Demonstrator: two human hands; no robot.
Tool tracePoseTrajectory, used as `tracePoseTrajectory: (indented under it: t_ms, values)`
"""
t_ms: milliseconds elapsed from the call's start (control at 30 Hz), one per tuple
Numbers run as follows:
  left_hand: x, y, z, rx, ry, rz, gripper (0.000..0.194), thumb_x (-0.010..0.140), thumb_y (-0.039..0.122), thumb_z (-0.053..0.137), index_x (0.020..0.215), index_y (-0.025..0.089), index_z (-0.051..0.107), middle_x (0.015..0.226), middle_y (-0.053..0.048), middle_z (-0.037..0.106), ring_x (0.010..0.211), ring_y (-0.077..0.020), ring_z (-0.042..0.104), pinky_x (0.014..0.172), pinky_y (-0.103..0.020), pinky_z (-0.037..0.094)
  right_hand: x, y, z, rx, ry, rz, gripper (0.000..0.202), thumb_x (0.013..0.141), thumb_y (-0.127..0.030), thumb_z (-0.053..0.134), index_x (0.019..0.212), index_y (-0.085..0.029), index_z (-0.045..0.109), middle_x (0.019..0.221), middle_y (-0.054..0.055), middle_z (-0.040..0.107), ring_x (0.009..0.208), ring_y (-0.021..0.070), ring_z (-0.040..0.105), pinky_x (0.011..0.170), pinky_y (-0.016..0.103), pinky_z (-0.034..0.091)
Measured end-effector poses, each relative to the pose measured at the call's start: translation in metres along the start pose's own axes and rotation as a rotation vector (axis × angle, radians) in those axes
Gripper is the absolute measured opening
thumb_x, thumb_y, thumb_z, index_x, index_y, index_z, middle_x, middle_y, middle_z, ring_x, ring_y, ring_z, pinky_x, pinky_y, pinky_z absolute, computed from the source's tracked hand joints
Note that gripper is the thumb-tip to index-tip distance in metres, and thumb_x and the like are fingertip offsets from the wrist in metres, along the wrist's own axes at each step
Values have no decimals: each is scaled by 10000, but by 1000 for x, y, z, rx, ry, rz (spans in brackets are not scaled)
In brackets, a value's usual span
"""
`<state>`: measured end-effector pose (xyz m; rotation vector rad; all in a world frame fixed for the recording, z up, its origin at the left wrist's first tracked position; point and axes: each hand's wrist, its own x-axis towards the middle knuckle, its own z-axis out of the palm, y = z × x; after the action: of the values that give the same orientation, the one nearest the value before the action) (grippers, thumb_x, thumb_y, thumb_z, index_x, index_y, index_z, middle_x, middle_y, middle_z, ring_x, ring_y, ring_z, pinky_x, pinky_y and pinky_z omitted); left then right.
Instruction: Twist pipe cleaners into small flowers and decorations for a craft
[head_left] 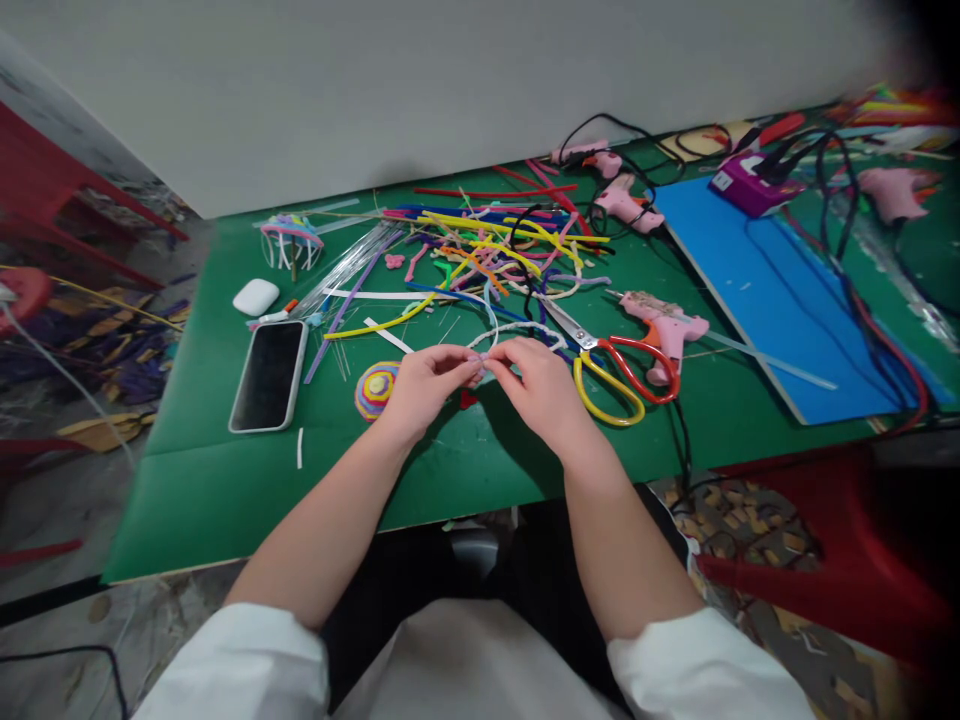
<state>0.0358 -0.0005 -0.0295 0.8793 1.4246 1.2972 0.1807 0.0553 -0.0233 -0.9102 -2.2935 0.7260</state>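
My left hand (431, 388) and my right hand (538, 388) meet over the green table, fingertips pinched together. Between them is a pale pipe cleaner (493, 318), its light blue and whitish length rising behind the fingers; the pinched part is mostly hidden. A coiled disc (374, 391) of yellow, red and purple rings lies beside my left hand, partly covered by it. Something small and red (468, 399) shows below the fingertips. Scissors (616, 372) with one yellow and one red handle lie open just right of my right hand.
Loose coloured pipe cleaners (480, 250) are heaped behind my hands. A phone (270, 377), a white case (256, 296) and a small striped umbrella-like piece (292, 240) are on the left. Right are a pink glue gun (667, 325), a blue board (739, 300), a purple power block (754, 185) and black cables.
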Motion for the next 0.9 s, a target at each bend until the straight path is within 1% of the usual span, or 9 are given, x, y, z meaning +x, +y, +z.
tracePoseTrajectory:
  t_ms: [133,233,333,433,533,600,700,800,900]
  values:
    - [1,1,0,113,-12,61,203,677,314,683,784,147,638,695,-10,639,648,-109,592,632,-240,483,0,2,0,43,-5,35,121,839,-232,516,795,-182,617,810,34,654,782,166,573,716,284,417]
    - [1,-1,0,236,-31,118,177,704,301,650,799,154,623,699,-4,626,645,-104,577,612,-229,466,0,1,-1,80,21,62,110,826,-237,534,806,-194,633,820,26,671,793,162,592,727,280,426]
    - [1,-5,0,289,-34,163,147,729,287,624,798,159,604,708,2,612,649,-96,568,595,-214,457,0,0,0,42,45,69,98,808,-216,548,785,-192,641,792,26,677,781,169,597,721,285,425]
    - [1,-6,2,248,10,202,153,718,265,638,817,169,573,748,8,600,694,-94,578,608,-202,465,0,-2,3,0,73,77,110,810,-208,534,764,-183,631,766,33,666,760,174,586,705,291,417]
    - [1,-5,4,140,44,195,254,683,228,673,879,190,515,745,21,589,718,-92,591,632,-195,478,0,-4,5,25,70,83,116,823,-205,510,775,-177,611,769,36,649,753,168,572,696,286,410]
    - [1,-3,4,84,41,173,300,673,213,682,891,202,476,719,30,585,702,-87,597,633,-191,480,0,-4,5,58,57,80,119,834,-208,492,785,-177,596,776,35,638,753,163,565,692,280,407]
    - [0,0,3,64,20,149,323,667,202,684,882,210,443,701,37,583,671,-82,600,627,-191,479,-1,-4,4,74,47,65,125,847,-210,465,790,-187,573,784,34,622,762,163,554,695,281,404]
    - [1,0,1,75,9,156,314,661,200,685,852,204,436,696,41,582,660,-79,597,634,-198,479,-1,-4,5,34,49,24,139,860,-206,437,796,-190,560,801,46,612,782,173,543,711,292,401]
    - [1,0,0,86,21,186,284,660,206,685,794,194,434,703,41,579,663,-75,590,643,-202,476,0,-4,7,-53,70,-27,166,873,-214,412,809,-183,561,814,67,608,806,191,533,732,310,394]
